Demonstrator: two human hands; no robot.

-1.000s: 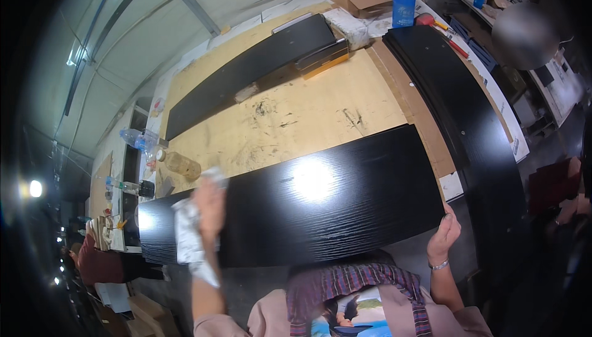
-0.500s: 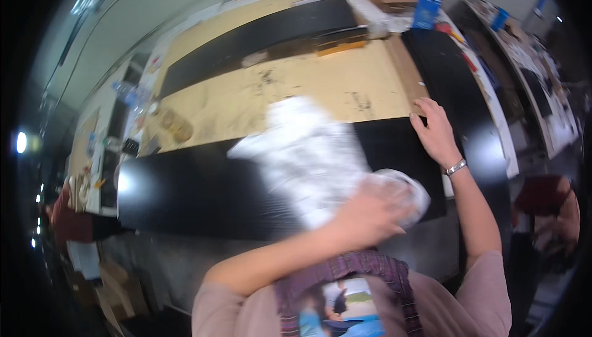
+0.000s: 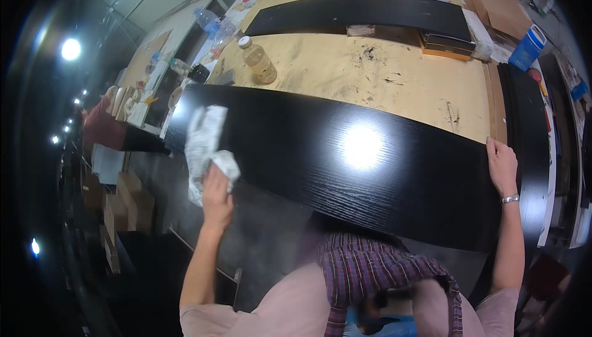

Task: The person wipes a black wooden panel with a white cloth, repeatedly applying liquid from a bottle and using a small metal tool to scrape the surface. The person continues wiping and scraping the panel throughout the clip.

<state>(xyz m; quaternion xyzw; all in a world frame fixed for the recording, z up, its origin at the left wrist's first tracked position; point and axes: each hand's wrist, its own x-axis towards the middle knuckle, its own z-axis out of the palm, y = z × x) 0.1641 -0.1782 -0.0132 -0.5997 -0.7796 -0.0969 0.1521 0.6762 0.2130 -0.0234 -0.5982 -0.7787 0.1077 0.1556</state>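
Note:
A long black wood-grain board lies across the near side of the worktable, its glossy face up. At its left end my left hand is closed on a crumpled white cloth; the cloth lies partly over the board and hangs past its near edge. My right hand, with a silver band at the wrist, grips the board's far right corner. Some of its fingers are hidden.
Beyond the board stands a bottle of yellowish liquid. A second black board lies at the back, near an orange-edged box. More black boards and a blue canister are at right. Another person's sleeve shows at left.
My left hand has swept the cloth from the board's right part to its left end. My right hand stays at the right corner. The view has shifted left.

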